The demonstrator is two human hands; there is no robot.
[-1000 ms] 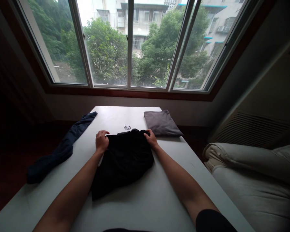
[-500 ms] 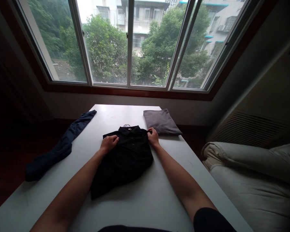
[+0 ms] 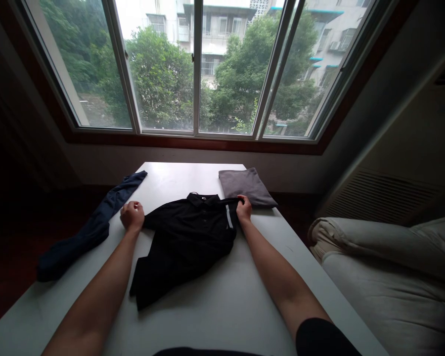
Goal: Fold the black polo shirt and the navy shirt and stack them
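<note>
A black shirt (image 3: 193, 227) is lying in the middle of the white bench (image 3: 222, 316), its soft, matte cloth creasing and bunching toward the lower hem. Its collar (image 3: 203, 199) is pointing to twelve o'clock, a short row of buttons is running down below it, and a pale, narrow strip (image 3: 229, 216) is showing near one shoulder. One corner of the shirt is spreading out toward seven o'clock.

At about ten o'clock from the shirt's middle, the left hand (image 3: 132, 215) is curling closed around the end of one sleeve. At two o'clock, the right hand (image 3: 244, 208) is pinching the other sleeve between thumb and fingers.

Just beyond the right hand, a smooth grey cloth (image 3: 246, 187) is lying flat in a neat, four-sided fold, taking up the bench corner there. At nine o'clock, a long, wrinkled navy cloth (image 3: 92, 227) is lying along the bench edge, near the left hand. A padded, cream sofa (image 3: 385, 267) is standing at four o'clock, and a wide, metal-framed window (image 3: 196, 134) is filling twelve o'clock.
</note>
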